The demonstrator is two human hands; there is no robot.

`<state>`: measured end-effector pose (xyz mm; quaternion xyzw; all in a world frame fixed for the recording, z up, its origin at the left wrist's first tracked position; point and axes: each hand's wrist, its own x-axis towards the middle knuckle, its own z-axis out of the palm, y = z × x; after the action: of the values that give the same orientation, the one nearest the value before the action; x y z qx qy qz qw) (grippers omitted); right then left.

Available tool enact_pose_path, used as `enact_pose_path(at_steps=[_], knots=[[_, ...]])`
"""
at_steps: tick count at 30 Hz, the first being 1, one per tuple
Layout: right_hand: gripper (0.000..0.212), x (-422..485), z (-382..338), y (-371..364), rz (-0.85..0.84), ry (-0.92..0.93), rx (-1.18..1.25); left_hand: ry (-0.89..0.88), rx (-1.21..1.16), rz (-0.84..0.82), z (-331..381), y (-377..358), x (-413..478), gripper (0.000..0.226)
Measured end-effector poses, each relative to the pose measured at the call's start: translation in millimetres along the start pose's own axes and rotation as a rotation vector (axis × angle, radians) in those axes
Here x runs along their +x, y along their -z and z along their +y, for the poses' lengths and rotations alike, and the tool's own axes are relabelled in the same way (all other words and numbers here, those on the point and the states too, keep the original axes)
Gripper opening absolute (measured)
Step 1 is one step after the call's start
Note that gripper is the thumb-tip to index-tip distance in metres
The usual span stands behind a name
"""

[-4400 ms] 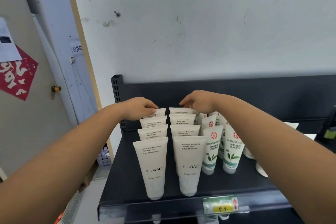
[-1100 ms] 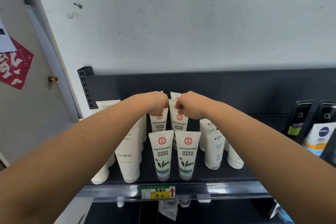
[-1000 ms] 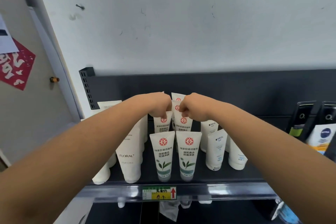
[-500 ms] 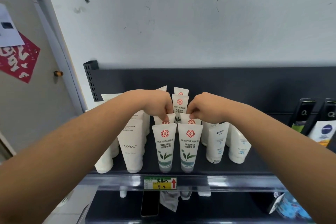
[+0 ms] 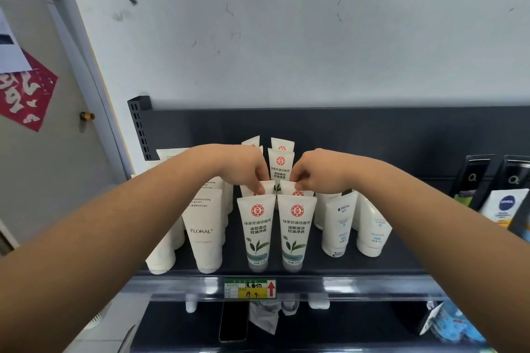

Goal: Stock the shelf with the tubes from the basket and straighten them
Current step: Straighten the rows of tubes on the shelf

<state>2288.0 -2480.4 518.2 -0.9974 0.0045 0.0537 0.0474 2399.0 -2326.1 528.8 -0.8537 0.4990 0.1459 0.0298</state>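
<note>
Fingers (image 5: 258, 182) of left hand (image 5: 243, 169) & right hand (image 5: 318, 172) pinch crimped tops of 2nd-row green-tea cleanser tubes (image 5: 287, 186) on the shelf (image 5: 401, 261), so a hard tug fwd could prob. tip the cap-standing front pair (image 5: 259, 232) over the lip.

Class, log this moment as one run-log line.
left hand: pinches left second-row tube | right hand: pinches right second-row tube | front tubes: upright on shelf | step: straightening
</note>
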Motion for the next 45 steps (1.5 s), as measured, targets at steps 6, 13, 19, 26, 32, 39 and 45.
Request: enact_pose_path(at_steps=[6,13,19,26,32,39,45], knots=[[0.026,1.3,-0.9,0.0,-0.03,-0.003,0.014,-0.034,-0.01,-0.059,-0.3,2.6,-4.3,0.022],[0.026,2.5,1.1,1.0,-0.029,-0.009,0.037,-0.06,-0.026,-0.062,-5.6,5.0,-2.9,0.021],[0.027,2.5,2.1,1.8,-0.045,-0.017,0.097,-0.034,-0.058,-0.093,-7.4,4.5,-2.1,0.025],[0.026,6.7,5.8,5.4,-0.057,-0.001,0.179,-0.05,-0.1,-0.114,-11.8,4.3,1.5,0.025],[0.024,16.4,7.2,16.7,0.067,-0.02,0.247,-0.082,-0.153,-0.146,-15.8,4.8,3.0,0.028],[0.024,44.5,19.2,15.0,0.183,-0.081,0.121,-0.05,-0.175,-0.117,-16.0,19.8,5.4,0.035],[0.039,77.9,25.0,12.1,0.187,-0.165,0.013,0.162,0.095,0.333,-42.5,28.9,41.9,0.03]])
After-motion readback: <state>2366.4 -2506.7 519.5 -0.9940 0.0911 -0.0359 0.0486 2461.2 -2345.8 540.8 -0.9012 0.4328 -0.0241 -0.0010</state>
